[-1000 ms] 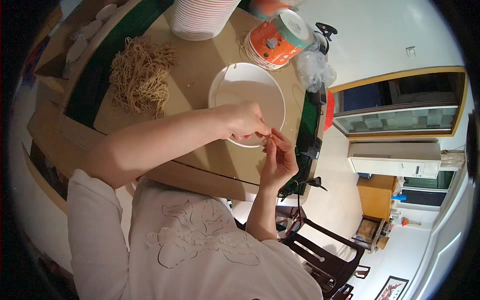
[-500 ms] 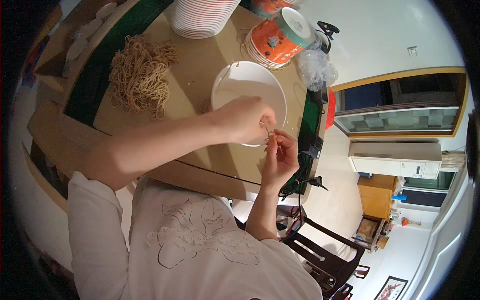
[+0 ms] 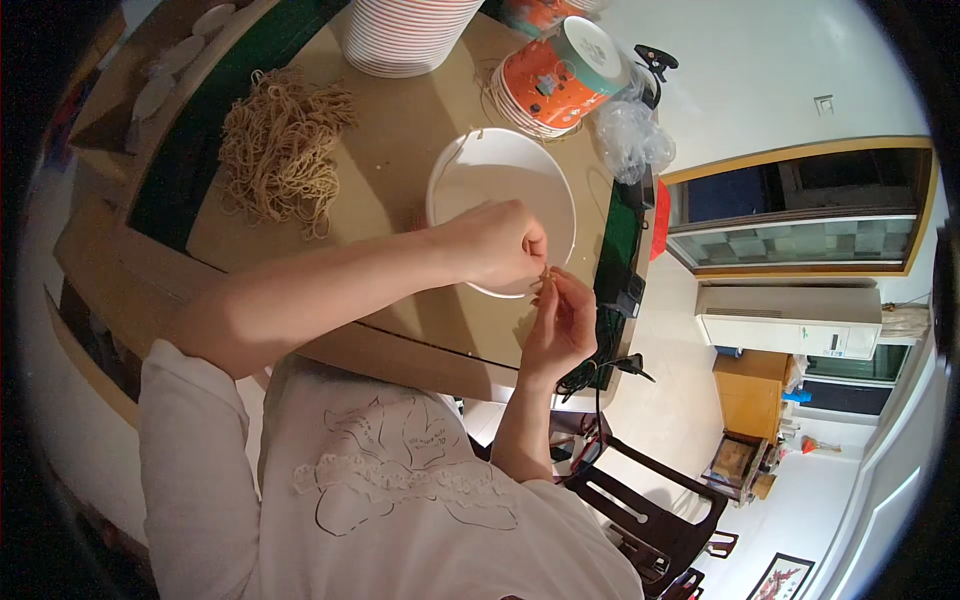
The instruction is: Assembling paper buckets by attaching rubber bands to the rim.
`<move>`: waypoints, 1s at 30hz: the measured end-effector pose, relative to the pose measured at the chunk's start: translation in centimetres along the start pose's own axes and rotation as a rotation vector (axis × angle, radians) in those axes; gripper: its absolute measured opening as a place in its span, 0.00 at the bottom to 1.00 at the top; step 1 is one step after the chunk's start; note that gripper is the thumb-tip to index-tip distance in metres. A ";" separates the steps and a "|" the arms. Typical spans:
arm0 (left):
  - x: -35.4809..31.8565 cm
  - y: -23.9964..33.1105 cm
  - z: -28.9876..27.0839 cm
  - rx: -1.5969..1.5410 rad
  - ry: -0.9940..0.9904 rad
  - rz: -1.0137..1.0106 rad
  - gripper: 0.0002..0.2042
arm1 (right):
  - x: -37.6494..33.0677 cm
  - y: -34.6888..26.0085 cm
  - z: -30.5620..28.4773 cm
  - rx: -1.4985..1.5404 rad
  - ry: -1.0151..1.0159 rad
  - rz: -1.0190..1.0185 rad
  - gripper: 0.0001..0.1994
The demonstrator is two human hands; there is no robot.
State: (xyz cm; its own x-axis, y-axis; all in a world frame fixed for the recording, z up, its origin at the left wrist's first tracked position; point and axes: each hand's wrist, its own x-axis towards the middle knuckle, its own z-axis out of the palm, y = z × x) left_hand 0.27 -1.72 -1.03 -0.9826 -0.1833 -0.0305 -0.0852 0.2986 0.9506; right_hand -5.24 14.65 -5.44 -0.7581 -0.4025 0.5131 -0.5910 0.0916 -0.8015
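My left hand (image 3: 500,245) reaches across from the left, fingers closed in a pinch. It meets my right hand (image 3: 562,322), whose thumb and fingers are also pinched together. Between the fingertips a small bit of tan string (image 3: 547,275) shows; the rest of it is hidden by my fingers. Just behind both hands a white paper bucket (image 3: 500,165) stands with its mouth facing up, and my left hand covers part of its near side. Another piece of string lies over the bucket's far left rim.
A heap of tan string (image 3: 285,150) lies on the table's left. Nested white buckets (image 3: 410,35) stand at the back, beside an upturned orange printed bucket stack (image 3: 550,80). A clear plastic bag (image 3: 635,135) and black cables (image 3: 580,375) are along the right edge.
My fingertips have come together, and the small string loop seen between them earlier is now mostly hidden. The white bucket has shifted slightly right and nearer.
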 end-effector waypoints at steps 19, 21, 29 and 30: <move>-0.7 1.6 0.0 0.709 0.086 0.706 0.04 | 3.8 -0.4 -1.8 0.335 -0.349 0.298 0.05; -0.7 1.5 0.1 0.724 0.056 0.681 0.04 | 4.6 -0.7 -2.2 0.257 -0.438 0.267 0.04; -0.3 0.5 -0.2 0.347 0.031 0.398 0.05 | 4.9 -0.3 -2.2 0.201 -0.498 0.251 0.04; 0.0 0.2 -0.3 0.348 0.034 0.395 0.05 | 4.3 -0.6 -1.8 0.186 -0.409 0.216 0.04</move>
State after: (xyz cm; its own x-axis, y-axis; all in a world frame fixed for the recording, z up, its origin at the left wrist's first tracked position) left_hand 0.30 -1.93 -0.74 -0.9454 -0.0222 0.3250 0.2354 0.6431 0.7287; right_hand -8.66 14.55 -2.24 -0.6656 -0.7200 0.1965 -0.3450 0.0633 -0.9365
